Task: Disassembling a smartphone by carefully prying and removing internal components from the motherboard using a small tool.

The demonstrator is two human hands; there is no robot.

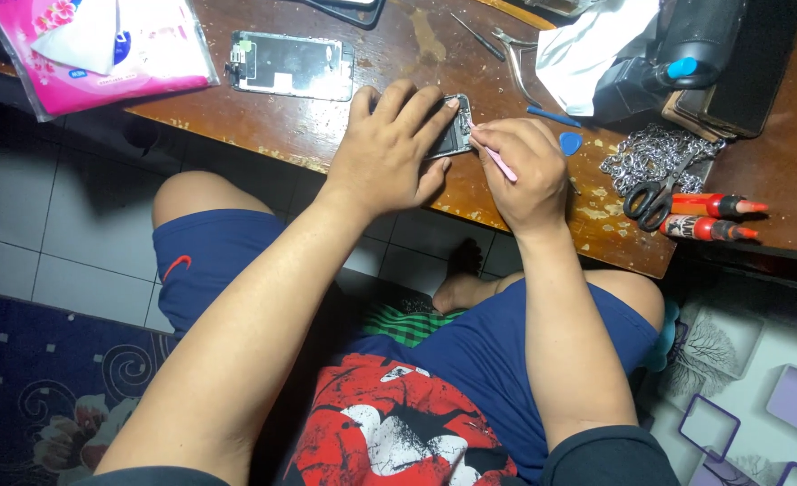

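My table (344,144) is dark reddish-brown wood, its near edge flecked with pale chipped patches. At the upper left of the frame lies a bright pink tissue pack (101,49) with a flower print and a white sheet poking out. In my right hand (520,171) I hold a thin pink tool (499,163). Just right of it sits a blue pick (570,143). Further right are a silver chain (655,153), black-handled scissors (652,200) and two red-tipped tubes (713,216). My shorts (214,256) are navy with a small red mark; my shirt (389,427) is red with black and white print. At the lower left, the rug (29,396) is deep blue with pale swirls.
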